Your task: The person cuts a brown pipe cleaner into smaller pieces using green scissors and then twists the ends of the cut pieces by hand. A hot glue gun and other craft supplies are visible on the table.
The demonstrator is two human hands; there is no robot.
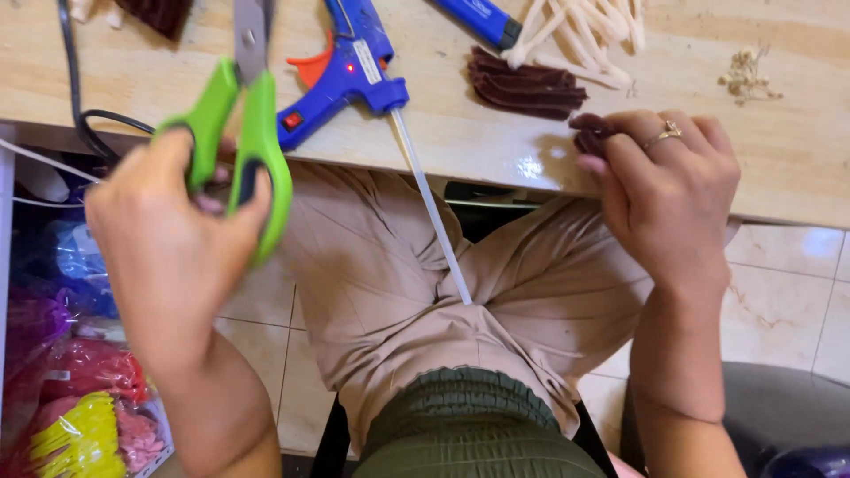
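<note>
While left hand (168, 239) grips green scissors (243, 133), right-hand (668, 186) grip pinches maroon felt pcs (589, 133).

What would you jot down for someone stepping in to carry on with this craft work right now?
Left hand: grip closed through the handles of the green scissors, blades pointing up over the table.
Right hand: pinching a small dark maroon piece at the edge of the wooden table.
On the table: a stack of maroon pieces, a blue glue gun with its glue stick overhanging the lap, and pale sticks.
Done: several pieces cut and stacked.
Left: the held piece looks unfinished.
</note>
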